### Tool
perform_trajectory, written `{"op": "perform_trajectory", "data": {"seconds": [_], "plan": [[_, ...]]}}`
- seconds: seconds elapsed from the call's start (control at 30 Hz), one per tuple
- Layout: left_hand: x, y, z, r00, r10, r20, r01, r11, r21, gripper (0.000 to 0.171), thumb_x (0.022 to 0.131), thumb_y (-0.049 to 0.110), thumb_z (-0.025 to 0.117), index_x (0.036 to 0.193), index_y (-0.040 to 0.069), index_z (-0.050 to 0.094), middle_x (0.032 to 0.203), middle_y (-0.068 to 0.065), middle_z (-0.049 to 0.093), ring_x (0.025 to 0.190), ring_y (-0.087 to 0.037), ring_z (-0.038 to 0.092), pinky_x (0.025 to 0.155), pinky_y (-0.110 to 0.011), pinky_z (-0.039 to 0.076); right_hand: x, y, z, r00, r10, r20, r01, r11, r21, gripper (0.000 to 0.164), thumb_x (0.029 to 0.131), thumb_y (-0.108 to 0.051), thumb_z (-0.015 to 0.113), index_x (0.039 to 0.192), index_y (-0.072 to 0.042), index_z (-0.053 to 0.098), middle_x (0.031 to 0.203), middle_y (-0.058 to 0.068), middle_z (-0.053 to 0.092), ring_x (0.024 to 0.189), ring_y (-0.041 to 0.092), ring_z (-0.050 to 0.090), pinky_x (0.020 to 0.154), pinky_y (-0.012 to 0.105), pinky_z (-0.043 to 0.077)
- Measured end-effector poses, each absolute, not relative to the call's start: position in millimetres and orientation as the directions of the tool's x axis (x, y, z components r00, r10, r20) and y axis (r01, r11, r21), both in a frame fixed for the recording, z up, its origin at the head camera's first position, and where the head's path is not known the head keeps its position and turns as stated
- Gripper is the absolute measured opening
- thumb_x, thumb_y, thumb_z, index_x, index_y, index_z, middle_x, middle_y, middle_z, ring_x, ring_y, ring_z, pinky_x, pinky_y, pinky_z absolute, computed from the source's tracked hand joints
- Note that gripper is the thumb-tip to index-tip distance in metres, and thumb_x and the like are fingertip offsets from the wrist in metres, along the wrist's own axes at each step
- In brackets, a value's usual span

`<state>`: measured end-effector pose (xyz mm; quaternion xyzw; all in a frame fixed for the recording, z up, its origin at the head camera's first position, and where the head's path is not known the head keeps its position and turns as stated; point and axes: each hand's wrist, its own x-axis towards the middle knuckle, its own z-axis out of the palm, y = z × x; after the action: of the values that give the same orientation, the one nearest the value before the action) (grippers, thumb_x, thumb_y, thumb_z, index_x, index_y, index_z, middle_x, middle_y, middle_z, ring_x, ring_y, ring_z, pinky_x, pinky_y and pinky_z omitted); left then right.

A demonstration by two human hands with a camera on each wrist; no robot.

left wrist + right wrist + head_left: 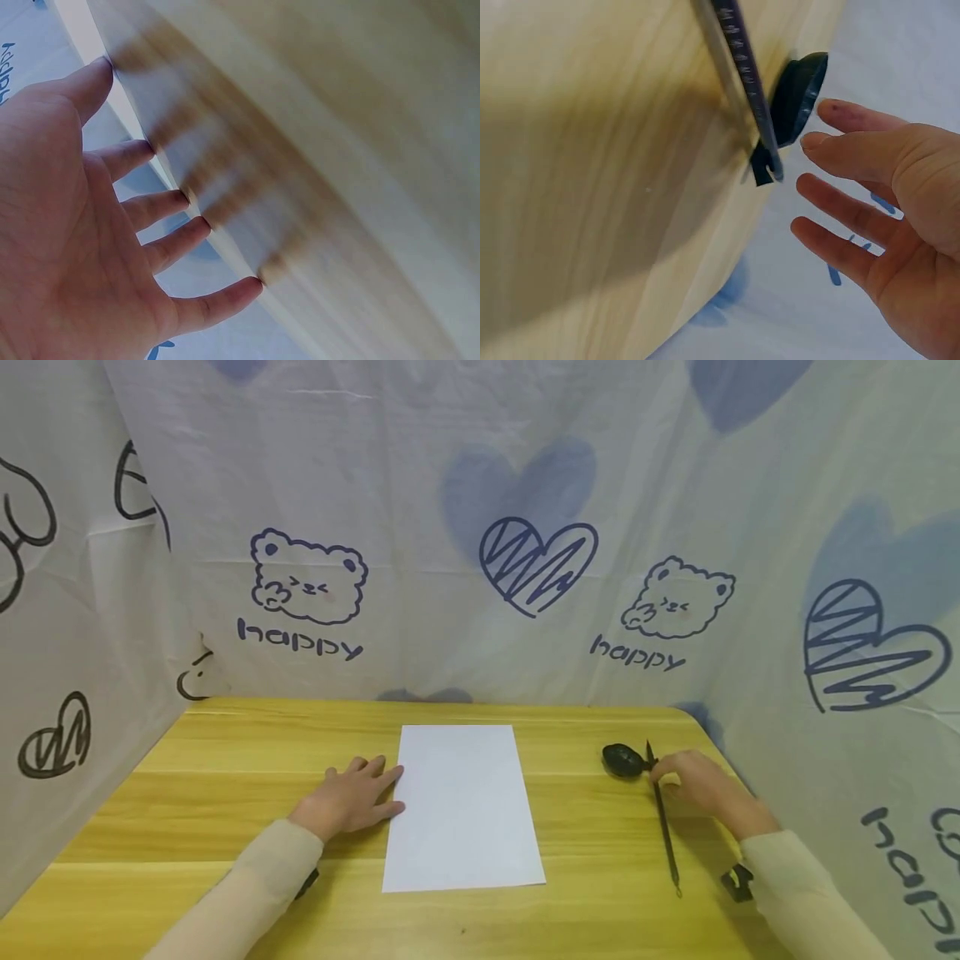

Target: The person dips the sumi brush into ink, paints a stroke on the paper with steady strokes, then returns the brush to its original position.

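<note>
In the head view, the left hand point(348, 797) has straight, spread fingers that grip nothing; the index finger and thumb reach the edge of one sheet of paper point(462, 810), lying just to their right on the bench point(585, 852). The right hand point(697, 785) bends over one brush point(664, 827), its fingertips near the pointed end, with one dark dish point(622, 761) just left of them. The brush should prove light and stiff, its thin shaft apt to roll, its tip delicate; a pinch on the shaft, clear of the tip, would suit it. The paper should be light and easily creased, best steadied flat at an edge.

In the left wrist view, all five fingers are splayed; whether their tips press paper or bench is unclear.

In the right wrist view, the fingers are loosely parted and hold nothing, a gap separating them from brush and dish.
</note>
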<state>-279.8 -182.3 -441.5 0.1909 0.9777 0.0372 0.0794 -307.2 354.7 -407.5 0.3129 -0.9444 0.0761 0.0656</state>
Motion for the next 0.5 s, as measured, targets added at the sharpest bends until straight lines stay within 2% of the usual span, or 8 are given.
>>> {"op": "perform_trajectory", "data": {"seconds": [0.3,0.5], "plan": [[-279.6,-182.7,-441.6,-0.917,0.376,-0.135,0.365,0.926,0.099,0.072,0.102,0.057,0.053,0.158,0.013,0.042,0.163,-0.024,0.039,0.146,-0.05,0.039,0.105,-0.083,0.032,-310.1,359.0,-422.1,-0.7,-0.67,0.247,-0.706,0.701,-0.101,0.03,0.073,0.02,0.071,0.084,-0.007,0.081,0.086,0.006,0.08,0.082,0.03,0.076,0.077,0.041,0.062],[-279.7,-183.1,-442.6,-0.918,0.372,-0.134,0.361,0.927,0.099,0.072,0.102,0.057,0.053,0.158,0.014,0.042,0.163,-0.023,0.039,0.147,-0.049,0.039,0.106,-0.082,0.032,-309.3,358.9,-430.9,-0.726,-0.648,0.229,-0.683,0.72,-0.126,0.037,0.076,0.024,0.067,0.085,-0.008,0.082,0.092,0.009,0.081,0.087,0.032,0.077,0.077,0.039,0.063]]}}
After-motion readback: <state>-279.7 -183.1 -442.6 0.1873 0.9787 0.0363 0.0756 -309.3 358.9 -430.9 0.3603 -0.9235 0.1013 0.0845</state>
